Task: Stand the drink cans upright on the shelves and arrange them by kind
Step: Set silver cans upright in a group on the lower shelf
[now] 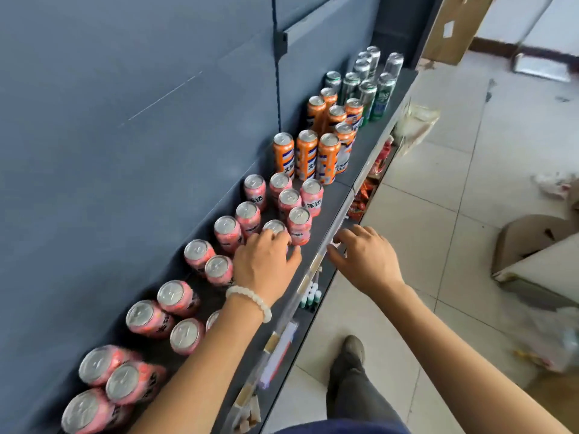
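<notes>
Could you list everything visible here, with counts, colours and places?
pink cans: about nineteen, pink with silver tops, upright along the near and middle shelf
orange cans: about nine, orange and white, upright beyond the pink ones
green cans: about eight, green and silver, upright at the far end
shelf: one, dark grey, with a clear price strip on its front edge
snack packets: several, red, on the lower shelf
cardboard boxes: at least two, brown, on the tiled floor to the right
bracelet: one, white beads, on the left wrist
left hand: fingers curled over a pink can
right hand: fingers relaxed, at the shelf's front edge
</notes>
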